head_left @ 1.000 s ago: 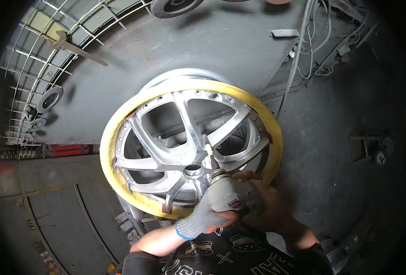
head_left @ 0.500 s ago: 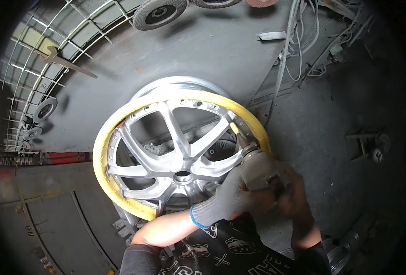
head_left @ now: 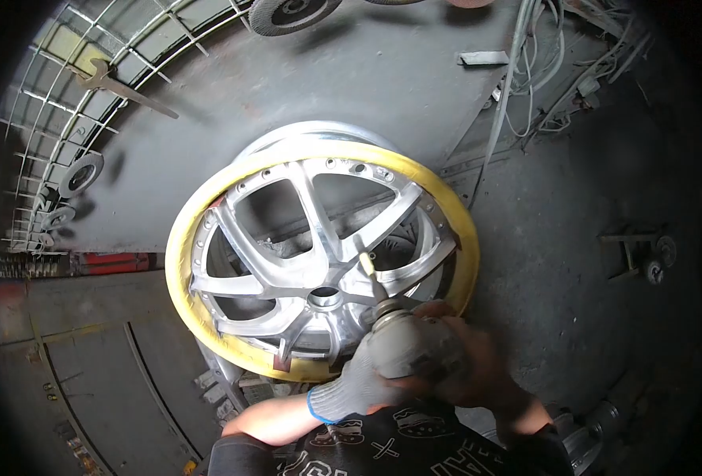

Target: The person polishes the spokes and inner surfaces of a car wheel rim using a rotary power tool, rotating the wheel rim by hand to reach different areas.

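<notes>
A spoked alloy wheel (head_left: 316, 238) stands tilted before me, its outer lip wrapped in yellow tape (head_left: 178, 254). Both hands grip a grey die grinder (head_left: 414, 347) over the wheel's lower right part. My left hand (head_left: 359, 381), in a grey glove with a blue cuff edge, closes around the tool's left side. On the other side my right hand (head_left: 485, 361) wraps the body, partly blurred. The grinder's slim shaft ends in a pale yellow tip (head_left: 367, 264), close to a spoke near the hub; whether it touches I cannot tell.
A wire rack (head_left: 73, 103) at upper left holds an open-end wrench (head_left: 121, 86) and grinding discs (head_left: 81, 174). More flap discs (head_left: 291, 14) hang along the top. Loose cables (head_left: 517, 79) run down at upper right. Another metal wheel (head_left: 585, 444) lies at lower right.
The grinder and both hands have moved left and down. Its tip has gone from the wheel's right outer edge to a spoke near the hub. The view has shifted slightly.
</notes>
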`<act>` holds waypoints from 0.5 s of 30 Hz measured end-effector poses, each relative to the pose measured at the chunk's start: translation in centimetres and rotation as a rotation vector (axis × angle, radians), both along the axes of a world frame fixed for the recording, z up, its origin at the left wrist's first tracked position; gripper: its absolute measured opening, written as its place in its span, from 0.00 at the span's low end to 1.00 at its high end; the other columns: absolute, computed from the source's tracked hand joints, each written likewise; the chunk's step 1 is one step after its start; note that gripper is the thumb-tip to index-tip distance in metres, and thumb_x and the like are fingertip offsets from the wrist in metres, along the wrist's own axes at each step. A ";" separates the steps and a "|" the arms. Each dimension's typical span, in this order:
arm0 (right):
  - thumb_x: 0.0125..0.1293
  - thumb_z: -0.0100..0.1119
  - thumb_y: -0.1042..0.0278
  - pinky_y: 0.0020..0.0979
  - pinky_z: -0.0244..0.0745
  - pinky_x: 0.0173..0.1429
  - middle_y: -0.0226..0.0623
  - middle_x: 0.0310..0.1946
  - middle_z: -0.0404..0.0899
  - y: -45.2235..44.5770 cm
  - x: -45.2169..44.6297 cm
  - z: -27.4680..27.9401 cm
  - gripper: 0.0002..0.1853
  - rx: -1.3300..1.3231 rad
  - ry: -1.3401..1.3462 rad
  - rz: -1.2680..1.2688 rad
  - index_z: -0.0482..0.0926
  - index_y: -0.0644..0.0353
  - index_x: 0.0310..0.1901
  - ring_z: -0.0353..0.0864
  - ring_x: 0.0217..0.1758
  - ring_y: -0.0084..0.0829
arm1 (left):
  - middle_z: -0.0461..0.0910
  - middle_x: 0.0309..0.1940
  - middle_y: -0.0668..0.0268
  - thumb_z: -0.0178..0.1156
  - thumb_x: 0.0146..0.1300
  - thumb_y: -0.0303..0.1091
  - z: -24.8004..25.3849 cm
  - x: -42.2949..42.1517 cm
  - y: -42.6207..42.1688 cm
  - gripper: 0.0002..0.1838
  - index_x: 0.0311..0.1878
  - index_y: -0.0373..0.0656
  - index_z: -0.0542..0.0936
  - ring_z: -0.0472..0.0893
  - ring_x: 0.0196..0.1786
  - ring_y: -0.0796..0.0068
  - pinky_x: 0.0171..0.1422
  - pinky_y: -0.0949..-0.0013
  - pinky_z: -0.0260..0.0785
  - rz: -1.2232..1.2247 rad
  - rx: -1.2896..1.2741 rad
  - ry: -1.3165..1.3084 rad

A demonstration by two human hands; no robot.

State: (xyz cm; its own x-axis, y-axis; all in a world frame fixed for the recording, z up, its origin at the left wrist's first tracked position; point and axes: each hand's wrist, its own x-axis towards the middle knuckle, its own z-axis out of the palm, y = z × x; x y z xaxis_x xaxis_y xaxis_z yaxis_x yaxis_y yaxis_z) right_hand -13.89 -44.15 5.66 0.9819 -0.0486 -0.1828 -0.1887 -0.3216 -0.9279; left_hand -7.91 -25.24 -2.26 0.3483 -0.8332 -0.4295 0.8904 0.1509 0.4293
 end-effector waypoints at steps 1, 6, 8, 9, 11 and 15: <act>0.46 0.80 0.53 0.40 0.82 0.47 0.47 0.45 0.84 0.3 -0.1 0.0 0.37 -0.006 0.031 0.029 0.73 0.63 0.55 0.88 0.44 0.47 | 0.81 0.51 0.61 0.72 0.55 0.33 -0.3 -0.3 0.7 0.34 0.66 0.40 0.71 0.81 0.55 0.67 0.57 0.65 0.75 0.016 0.015 0.010; 0.47 0.80 0.55 0.39 0.81 0.50 0.46 0.46 0.84 1.0 -0.1 -0.3 0.38 0.049 -0.036 -0.010 0.72 0.63 0.56 0.88 0.48 0.44 | 0.81 0.49 0.60 0.72 0.55 0.36 0.2 0.2 0.8 0.34 0.65 0.41 0.71 0.82 0.54 0.63 0.57 0.62 0.76 -0.029 0.030 -0.144; 0.48 0.79 0.56 0.38 0.81 0.51 0.47 0.46 0.84 0.6 0.2 -0.1 0.37 0.032 -0.153 -0.054 0.72 0.63 0.57 0.87 0.49 0.43 | 0.81 0.49 0.60 0.72 0.55 0.37 0.8 1.0 -0.9 0.34 0.65 0.41 0.71 0.82 0.54 0.62 0.58 0.61 0.76 -0.092 0.044 -0.373; 0.50 0.76 0.59 0.38 0.81 0.52 0.47 0.48 0.83 -0.4 0.1 0.4 0.35 -0.002 -0.102 -0.046 0.71 0.64 0.58 0.87 0.51 0.43 | 0.81 0.48 0.60 0.72 0.55 0.38 0.7 1.2 -2.0 0.34 0.64 0.41 0.71 0.82 0.54 0.61 0.58 0.60 0.76 -0.134 0.082 -0.565; 0.52 0.74 0.62 0.38 0.80 0.54 0.47 0.49 0.83 -2.1 -0.1 0.4 0.34 -0.040 -0.052 -0.040 0.71 0.65 0.59 0.86 0.52 0.43 | 0.81 0.48 0.59 0.72 0.55 0.39 0.0 1.5 -4.3 0.34 0.64 0.41 0.71 0.82 0.54 0.59 0.58 0.59 0.76 -0.206 0.184 -0.927; 0.62 0.60 0.64 0.38 0.76 0.60 0.53 0.53 0.80 -4.1 -0.4 -1.2 0.28 -0.006 -0.144 -0.116 0.68 0.69 0.62 0.83 0.56 0.47 | 0.82 0.52 0.64 0.75 0.51 0.32 2.6 3.6 -7.0 0.35 0.64 0.40 0.73 0.81 0.56 0.73 0.60 0.69 0.73 -0.104 -0.015 -0.590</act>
